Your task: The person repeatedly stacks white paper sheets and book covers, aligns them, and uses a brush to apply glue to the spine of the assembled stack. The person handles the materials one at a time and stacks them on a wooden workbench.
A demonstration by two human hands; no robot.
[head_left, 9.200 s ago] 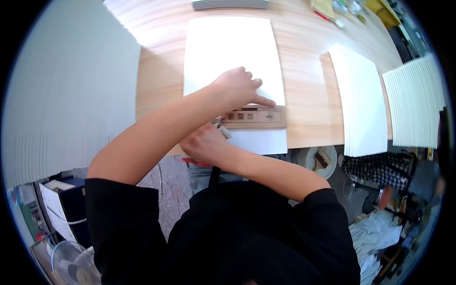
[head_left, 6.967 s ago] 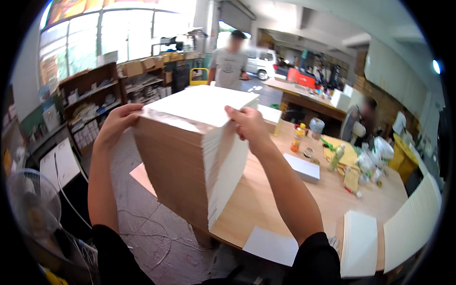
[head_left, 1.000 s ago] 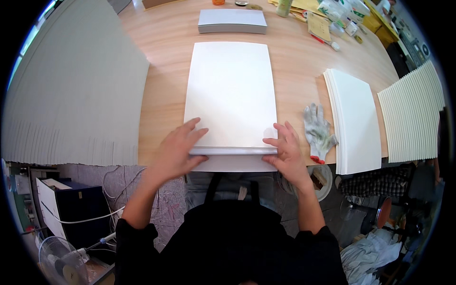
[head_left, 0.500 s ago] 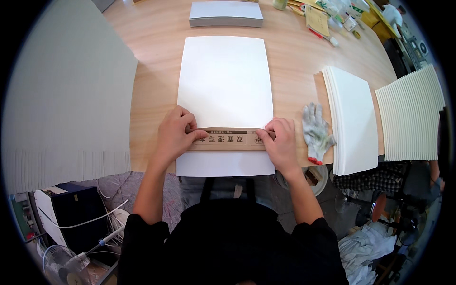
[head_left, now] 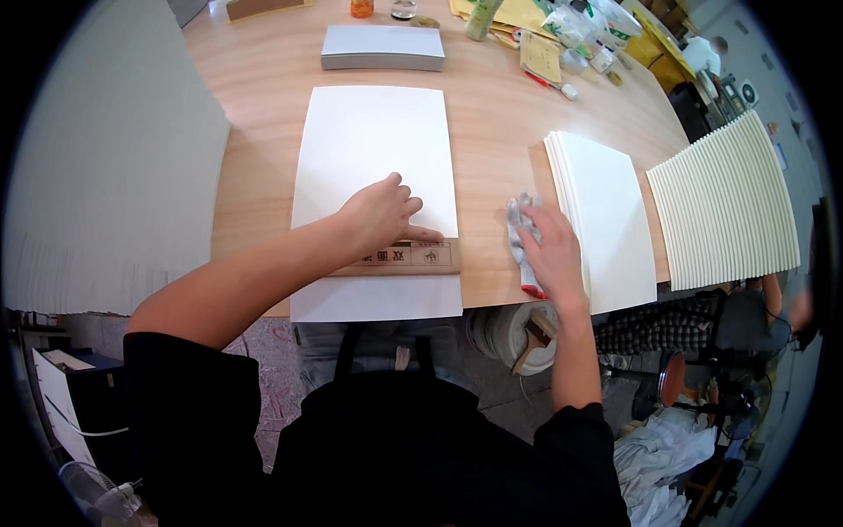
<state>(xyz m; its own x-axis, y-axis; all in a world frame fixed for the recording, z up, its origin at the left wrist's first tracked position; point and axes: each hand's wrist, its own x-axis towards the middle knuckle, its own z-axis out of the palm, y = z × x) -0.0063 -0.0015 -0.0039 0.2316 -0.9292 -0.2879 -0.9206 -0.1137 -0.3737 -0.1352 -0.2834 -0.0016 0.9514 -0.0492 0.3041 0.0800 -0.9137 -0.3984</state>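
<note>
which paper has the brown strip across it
The white paper under the left hand; the brown strip crosses its near part, other stacks show none.

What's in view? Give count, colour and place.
Table: 1, pale wood, centre
Central paper: count unclear, white, on table
Strip: 1, brown, across paper
Low stack: 1, white and grey, beyond paper
Big stack: 1, greyish, left
Thin stack: 1, white, right
Ridged stack: 1, cream, farther right
Glove: 1, greyish with red, right of paper
Clutter: uncounted, mixed colours, table's far side and floor
Other people: 2, grey and white clothing, right
Left hand: 1, bare, at strip
Right hand: 1, bare, at glove
</note>
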